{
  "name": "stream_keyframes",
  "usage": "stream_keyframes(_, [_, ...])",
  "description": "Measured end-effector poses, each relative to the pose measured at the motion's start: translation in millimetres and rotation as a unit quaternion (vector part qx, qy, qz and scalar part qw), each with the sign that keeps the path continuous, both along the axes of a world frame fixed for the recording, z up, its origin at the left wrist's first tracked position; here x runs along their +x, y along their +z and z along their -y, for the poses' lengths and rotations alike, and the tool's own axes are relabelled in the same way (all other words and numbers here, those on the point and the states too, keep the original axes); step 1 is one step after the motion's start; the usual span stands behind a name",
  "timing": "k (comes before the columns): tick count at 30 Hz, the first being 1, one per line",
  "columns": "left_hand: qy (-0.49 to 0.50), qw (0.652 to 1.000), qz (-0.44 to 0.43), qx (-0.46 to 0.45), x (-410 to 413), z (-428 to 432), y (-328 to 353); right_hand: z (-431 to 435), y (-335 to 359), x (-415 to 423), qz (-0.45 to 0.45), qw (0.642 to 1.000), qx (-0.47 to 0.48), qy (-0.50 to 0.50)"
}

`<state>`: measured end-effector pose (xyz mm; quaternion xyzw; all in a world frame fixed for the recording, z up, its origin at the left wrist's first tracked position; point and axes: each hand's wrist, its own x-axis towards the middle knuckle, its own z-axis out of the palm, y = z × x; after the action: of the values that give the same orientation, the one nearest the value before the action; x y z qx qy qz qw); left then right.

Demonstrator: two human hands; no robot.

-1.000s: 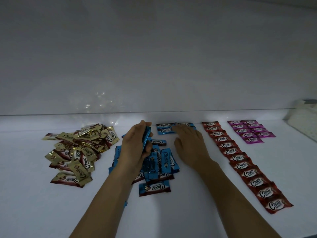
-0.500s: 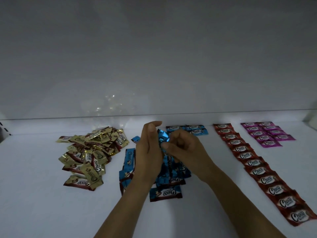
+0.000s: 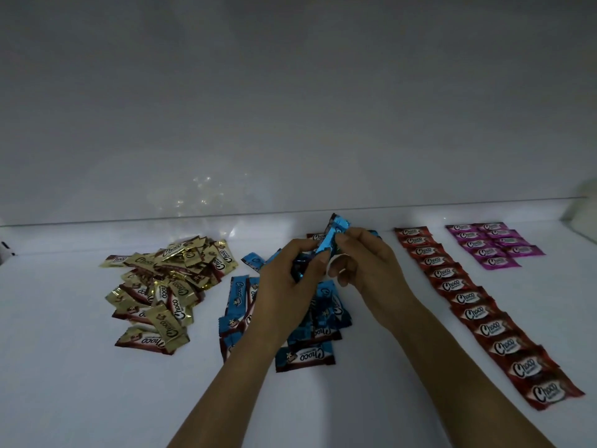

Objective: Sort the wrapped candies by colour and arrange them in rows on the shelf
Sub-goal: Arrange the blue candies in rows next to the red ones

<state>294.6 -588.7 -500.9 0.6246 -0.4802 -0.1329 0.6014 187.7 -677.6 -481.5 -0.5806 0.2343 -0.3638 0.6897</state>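
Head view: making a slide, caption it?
Left hand and right hand hold blue candies over the blue pile, between gold pile and red row, pink rows.

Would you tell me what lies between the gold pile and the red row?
The head view shows the blue candy pile, under the left hand and right hand, both holding blue candies.

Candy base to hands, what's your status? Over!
Left hand grips blue candies; right hand pinches one blue candy. Blue pile unsorted below; red row, pink rows laid. Nothing in the way.
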Motion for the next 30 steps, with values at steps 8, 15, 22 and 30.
stream_keyframes(8, [0.015,0.996,-0.091,0.015,1.0,-2.4,9.2,11.5,-4.0,-1.5,0.025,0.988,0.031,-0.151])
stream_keyframes(15, [-0.030,0.924,-0.371,0.087,5.9,-6.4,24.1,19.7,-10.8,-6.9,-0.018,0.950,-0.198,-0.241])
stream_keyframes(22, [-0.041,0.920,-0.388,0.020,8.8,-9.7,26.8,5.5,-23.2,6.7,-0.050,0.893,-0.415,-0.169])
stream_keyframes(30, [0.013,0.929,-0.371,0.008,9.1,-7.6,25.1,1.6,-11.5,6.5,0.032,0.968,-0.169,-0.183])
